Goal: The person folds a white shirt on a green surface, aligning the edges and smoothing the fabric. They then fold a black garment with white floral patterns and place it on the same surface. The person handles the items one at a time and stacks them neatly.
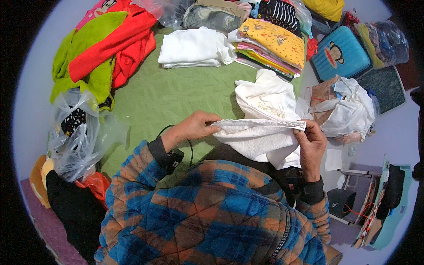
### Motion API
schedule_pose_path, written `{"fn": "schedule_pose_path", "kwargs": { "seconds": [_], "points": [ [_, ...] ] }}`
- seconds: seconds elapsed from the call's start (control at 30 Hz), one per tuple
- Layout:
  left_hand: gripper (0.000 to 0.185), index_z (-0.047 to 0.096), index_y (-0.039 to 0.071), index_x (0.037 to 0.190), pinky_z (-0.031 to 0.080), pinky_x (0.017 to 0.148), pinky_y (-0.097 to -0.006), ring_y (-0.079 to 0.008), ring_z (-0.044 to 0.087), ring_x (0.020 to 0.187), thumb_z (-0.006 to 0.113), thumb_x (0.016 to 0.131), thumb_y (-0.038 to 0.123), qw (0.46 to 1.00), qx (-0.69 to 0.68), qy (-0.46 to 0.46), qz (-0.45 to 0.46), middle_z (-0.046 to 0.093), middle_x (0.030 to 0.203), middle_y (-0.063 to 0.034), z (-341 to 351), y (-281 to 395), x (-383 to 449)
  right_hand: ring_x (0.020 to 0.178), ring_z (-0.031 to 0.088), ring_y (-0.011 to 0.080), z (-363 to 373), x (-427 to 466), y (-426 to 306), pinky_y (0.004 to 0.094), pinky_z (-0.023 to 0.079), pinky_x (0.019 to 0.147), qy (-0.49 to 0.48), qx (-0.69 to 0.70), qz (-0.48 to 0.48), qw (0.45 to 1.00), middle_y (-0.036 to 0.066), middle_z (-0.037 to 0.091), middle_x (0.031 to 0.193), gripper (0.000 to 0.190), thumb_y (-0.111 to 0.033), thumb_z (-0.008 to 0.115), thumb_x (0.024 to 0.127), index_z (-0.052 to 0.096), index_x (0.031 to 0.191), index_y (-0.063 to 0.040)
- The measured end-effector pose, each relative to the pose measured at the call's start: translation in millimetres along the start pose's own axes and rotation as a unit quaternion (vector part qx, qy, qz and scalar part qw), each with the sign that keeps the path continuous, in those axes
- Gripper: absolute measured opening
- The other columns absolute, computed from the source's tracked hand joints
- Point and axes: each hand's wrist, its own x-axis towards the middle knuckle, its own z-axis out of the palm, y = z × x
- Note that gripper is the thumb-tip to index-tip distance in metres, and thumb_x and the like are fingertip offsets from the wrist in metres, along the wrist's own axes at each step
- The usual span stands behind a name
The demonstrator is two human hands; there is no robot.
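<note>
A white cloth garment (255,139) is stretched between my two hands, its gathered edge running nearly level. My left hand (197,125) pinches one end of that edge, and my right hand (310,134) grips the other end between thumb and fingers. Just beyond it, another part of white cloth (270,96) with a pale print lies crumpled on the green bedspread (179,92); whether it is the same garment I cannot tell. Farther off lie a folded white stack (190,48) and a pile of folded clothes (273,43) topped by a yellow patterned piece.
Red and green fleece (116,56) is heaped at the far left, above a clear plastic bag (74,139). On the right stand a blue suitcase (341,54) and a stuffed white plastic bag (351,106). More folded clothes (213,16) line the far edge. A black cable (191,149) runs by my left wrist.
</note>
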Motion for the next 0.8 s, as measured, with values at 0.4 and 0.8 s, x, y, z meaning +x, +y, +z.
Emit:
{"fn": "schedule_pose_path", "kwargs": {
  "seconds": [0.4, 0.8],
  "points": [
    [0.018, 0.063, 0.003, 0.095, 0.049, 0.067, -0.0313, -0.0265, 0.063, 0.078, 0.065, 0.078, 0.005, 0.964, 0.091, 0.114, 0.224, 0.064, 0.090, -0.0123, 21.4, 56.5, 5.4, 0.085, 0.056, 0.0097, 3.4, -2.9, -4.2, 0.0218, 0.044, 0.077, -0.047, 0.026, -0.014, 0.998, 0.002, 0.061, 0.093, 0.019, 0.006, 0.063, 0.080, 0.060, 0.098, 0.002],
    [0.028, 0.058, 0.005, 0.102, 0.045, 0.062, -0.0347, -0.0260, 0.056, 0.066, 0.066, 0.077, 0.012, 0.979, -0.028, -0.101, 0.172, 0.059, 0.078, -0.0145, 36.1, 68.1, 29.0, 0.073, 0.051, 0.0068, 8.1, -5.1, -5.7, 0.0206, 0.041, 0.066, -0.057, -0.004, -0.049, 0.997, -0.001, 0.061, 0.085, 0.016, 0.004, 0.063, 0.076, 0.061, 0.091, -0.001]
  ]
}}
